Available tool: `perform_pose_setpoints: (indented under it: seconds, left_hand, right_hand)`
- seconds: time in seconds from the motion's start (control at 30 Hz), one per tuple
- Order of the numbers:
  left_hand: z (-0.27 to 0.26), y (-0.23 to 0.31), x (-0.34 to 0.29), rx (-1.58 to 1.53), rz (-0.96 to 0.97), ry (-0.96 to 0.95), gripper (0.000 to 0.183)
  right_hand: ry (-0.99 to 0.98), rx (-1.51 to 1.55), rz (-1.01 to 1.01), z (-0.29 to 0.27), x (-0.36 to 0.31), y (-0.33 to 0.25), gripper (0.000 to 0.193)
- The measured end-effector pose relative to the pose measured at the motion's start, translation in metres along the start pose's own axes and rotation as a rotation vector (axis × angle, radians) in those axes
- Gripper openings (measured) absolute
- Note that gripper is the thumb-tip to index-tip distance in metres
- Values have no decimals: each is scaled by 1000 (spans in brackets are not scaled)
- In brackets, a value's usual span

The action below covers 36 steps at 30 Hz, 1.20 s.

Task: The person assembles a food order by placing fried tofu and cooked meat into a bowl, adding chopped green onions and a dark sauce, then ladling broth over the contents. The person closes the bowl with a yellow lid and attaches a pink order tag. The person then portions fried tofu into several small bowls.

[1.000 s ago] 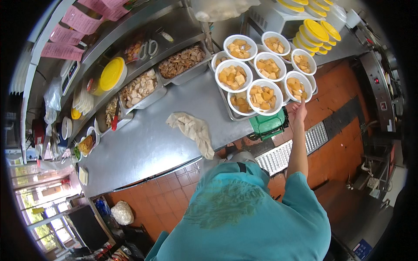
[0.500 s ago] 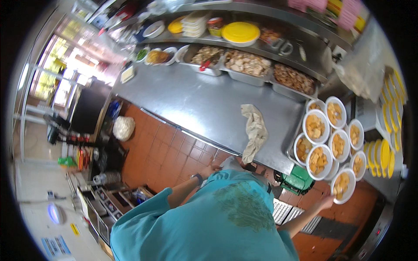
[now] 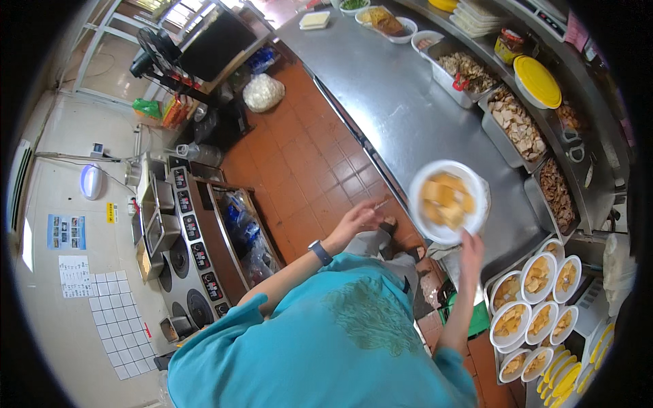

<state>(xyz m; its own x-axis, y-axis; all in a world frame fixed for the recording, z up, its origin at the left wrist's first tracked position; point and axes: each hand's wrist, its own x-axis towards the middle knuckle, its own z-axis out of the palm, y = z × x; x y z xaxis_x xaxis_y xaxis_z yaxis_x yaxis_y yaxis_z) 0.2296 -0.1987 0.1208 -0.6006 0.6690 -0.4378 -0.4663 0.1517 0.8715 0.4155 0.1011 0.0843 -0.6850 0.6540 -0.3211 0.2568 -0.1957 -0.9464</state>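
My right hand [image 3: 471,255] grips the near rim of a round white bowl [image 3: 415,204]. Pale yellow-orange chunks [image 3: 447,200] lie in this bowl, which hangs above the front edge of the steel table [image 3: 401,129]. Left of the bowl, my left hand [image 3: 359,221] is in the air with its fingers apart and nothing visible in it. A wristband sits on that wrist. Beneath the held bowl a pale cloth [image 3: 445,253] lies mostly hidden. Several similar filled bowls [image 3: 510,323] stand crowded and stacked at the lower right.
Metal trays of cut food [image 3: 515,126] line the table's far side, below a shelf with a yellow-lidded tub [image 3: 537,81]. Yellow lids [image 3: 561,377] are stacked at the lower right. A cooker with round hotplates [image 3: 197,306] stands left, and a green bin [image 3: 469,316] below the table.
The view has turned left. My right hand has carried a filled bowl from the right-hand group to the table's front edge. My left hand has risen away from my body.
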Motion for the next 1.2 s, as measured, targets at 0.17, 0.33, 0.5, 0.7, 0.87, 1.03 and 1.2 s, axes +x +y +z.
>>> perform_pose_setpoints:
  seconds: [0.17, 0.33, 0.5, 0.7, 0.87, 1.03, 1.2]
  left_hand:
    - [-28, 20, -21, -449, 30, 177, 71]
    - [-102, 11, 4, -610, -7, 303, 62]
    - [-176, 38, 83, -658, -19, 228, 57]
    - [-221, 105, 155, -534, -98, 175, 67]
    - [-243, 111, 193, -515, 1, 192, 72]
    - [-247, 116, 172, -614, 127, 306, 62]
    - [-234, 134, 144, -578, 42, 360, 68]
  right_hand:
    - [-565, -424, -31, 149, 27, -43, 30]
    - [-876, -513, -72, 225, 52, -81, 38]
    - [-658, -401, 186, 269, 114, -102, 38]
    - [226, -677, -346, 206, 234, -170, 36]
    - [506, -1169, -165, 179, 330, -186, 71]
    - [212, -1039, 206, 174, 379, -186, 69]
    - [83, -1117, 306, 144, 409, -207, 37]
